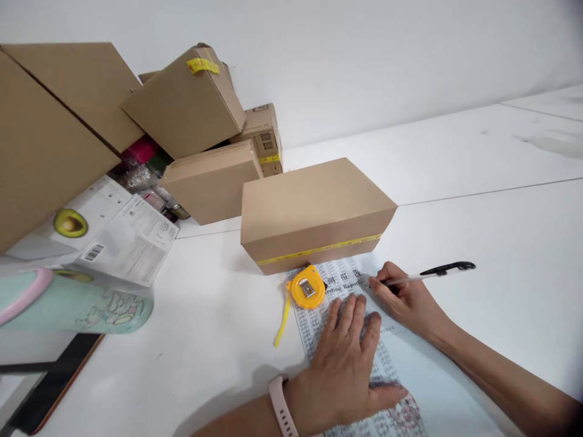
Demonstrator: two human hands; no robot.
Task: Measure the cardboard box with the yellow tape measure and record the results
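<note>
My left hand point(346, 364) lies flat with fingers spread on a light-blue printed sheet point(314, 331). Handwriting fills rows along its left side, and a red round stamp point(404, 409) shows by my left thumb. My right hand point(405, 300) pinches a pen point(428, 274) with a black clip end, which points out to the right. The pen's tip is hidden by my fingers, over the sheet's right upper part. A yellow tape measure point(306, 287) with a yellow strap rests on the sheet's upper left corner, just in front of a brown cardboard box point(319, 200).
More cardboard boxes point(182, 103) are piled at the back left against the wall. A white carton with an avocado picture point(132, 237) stands at left, with a mint-green bottle point(113, 309) in front of it. A dark, flat-edged object point(59, 382) lies at the lower left.
</note>
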